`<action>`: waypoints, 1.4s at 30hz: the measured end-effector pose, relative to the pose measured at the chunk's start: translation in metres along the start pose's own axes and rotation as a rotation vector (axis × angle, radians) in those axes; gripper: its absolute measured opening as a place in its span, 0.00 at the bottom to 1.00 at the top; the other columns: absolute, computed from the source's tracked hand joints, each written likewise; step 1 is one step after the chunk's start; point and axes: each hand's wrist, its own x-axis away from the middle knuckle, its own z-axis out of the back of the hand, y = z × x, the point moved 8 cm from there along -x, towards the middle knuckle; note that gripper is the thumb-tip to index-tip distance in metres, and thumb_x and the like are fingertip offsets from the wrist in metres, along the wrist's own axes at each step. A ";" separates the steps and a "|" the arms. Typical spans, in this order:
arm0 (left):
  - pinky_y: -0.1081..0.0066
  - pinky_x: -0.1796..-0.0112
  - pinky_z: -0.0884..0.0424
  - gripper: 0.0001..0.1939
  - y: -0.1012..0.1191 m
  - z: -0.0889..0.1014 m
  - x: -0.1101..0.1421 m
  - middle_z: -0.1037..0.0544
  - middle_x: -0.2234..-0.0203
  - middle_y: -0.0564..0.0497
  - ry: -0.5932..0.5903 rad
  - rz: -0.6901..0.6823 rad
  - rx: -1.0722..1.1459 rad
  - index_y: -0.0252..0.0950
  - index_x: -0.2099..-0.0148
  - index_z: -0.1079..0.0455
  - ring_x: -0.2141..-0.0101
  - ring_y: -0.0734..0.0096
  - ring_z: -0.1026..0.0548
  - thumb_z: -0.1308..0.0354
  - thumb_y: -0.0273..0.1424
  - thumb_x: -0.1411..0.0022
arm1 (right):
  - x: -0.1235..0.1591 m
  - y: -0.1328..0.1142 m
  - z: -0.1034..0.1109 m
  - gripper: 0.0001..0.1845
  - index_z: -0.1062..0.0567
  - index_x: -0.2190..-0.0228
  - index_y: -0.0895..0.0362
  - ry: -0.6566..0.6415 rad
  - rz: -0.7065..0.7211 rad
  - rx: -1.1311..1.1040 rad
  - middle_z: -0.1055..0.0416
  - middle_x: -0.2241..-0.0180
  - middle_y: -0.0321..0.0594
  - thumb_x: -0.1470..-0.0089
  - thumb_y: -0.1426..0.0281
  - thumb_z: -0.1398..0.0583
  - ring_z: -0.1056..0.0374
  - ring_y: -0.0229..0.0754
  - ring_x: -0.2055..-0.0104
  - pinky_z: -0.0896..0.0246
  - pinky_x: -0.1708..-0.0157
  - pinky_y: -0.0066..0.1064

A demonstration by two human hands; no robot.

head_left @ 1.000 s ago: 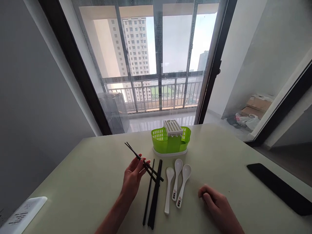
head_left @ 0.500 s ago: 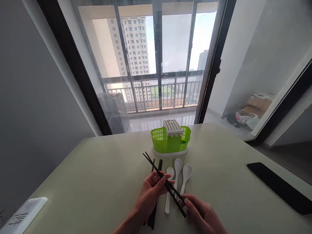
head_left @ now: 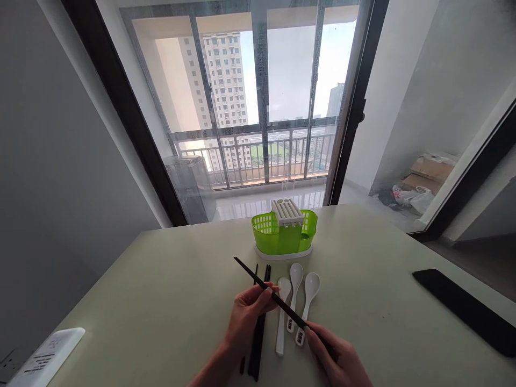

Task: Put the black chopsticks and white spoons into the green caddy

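Note:
Black chopsticks (head_left: pixel 284 305) lie together at a slant between my hands, above the table. My left hand (head_left: pixel 252 310) pinches them near the middle. Around their lower right end, the fingers of my right hand (head_left: pixel 332 349) are closed. Under my left hand, more black chopsticks (head_left: pixel 258 344) rest on the table, partly covered by it. Just right of them lie a white spoon (head_left: pixel 281 328), a second white spoon (head_left: pixel 296 275) and a third white spoon (head_left: pixel 312 285), bowls pointing away from me. Beyond the spoons stands a green cutlery basket (head_left: pixel 268 242) with a white slotted top (head_left: pixel 287 210).
The pale table (head_left: pixel 169 301) reaches to a glass door and window. On its right lies a long black flat object (head_left: pixel 463 309). At the left edge is a white object with printed labels (head_left: pixel 50 355). Cardboard and bags (head_left: pixel 427 177) sit on the floor beyond the glass.
The held chopsticks, crossed and spread apart before, now lie aligned as one. My right hand has closed over their lower end. The view has shifted slightly.

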 end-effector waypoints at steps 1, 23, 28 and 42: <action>0.63 0.53 0.22 0.21 0.000 0.002 -0.001 0.15 0.59 0.43 0.008 0.004 0.005 0.34 0.54 0.19 0.60 0.61 0.18 0.28 0.43 0.44 | 0.000 -0.001 0.000 0.27 0.17 0.53 0.56 0.003 0.011 -0.006 0.18 0.60 0.46 0.37 0.49 0.43 0.22 0.49 0.58 0.27 0.60 0.28; 0.65 0.57 0.21 0.21 -0.002 0.000 -0.001 0.15 0.63 0.43 0.008 0.054 0.020 0.33 0.58 0.18 0.62 0.62 0.18 0.26 0.44 0.48 | 0.005 -0.011 0.000 0.31 0.15 0.57 0.55 0.121 -0.010 -0.002 0.17 0.59 0.46 0.40 0.43 0.43 0.22 0.51 0.56 0.26 0.58 0.29; 0.65 0.57 0.21 0.21 -0.005 0.002 -0.002 0.15 0.65 0.43 -0.005 0.050 0.034 0.33 0.58 0.18 0.63 0.62 0.18 0.26 0.43 0.48 | 0.005 -0.011 0.001 0.31 0.14 0.58 0.55 0.123 -0.019 -0.015 0.17 0.61 0.46 0.41 0.43 0.42 0.22 0.51 0.59 0.26 0.60 0.30; 0.64 0.57 0.21 0.23 -0.003 0.001 -0.001 0.15 0.70 0.45 0.031 0.071 0.001 0.33 0.60 0.18 0.65 0.62 0.17 0.24 0.45 0.52 | 0.006 -0.017 0.000 0.33 0.14 0.61 0.56 0.137 0.000 0.021 0.18 0.64 0.46 0.41 0.41 0.44 0.22 0.50 0.60 0.26 0.62 0.29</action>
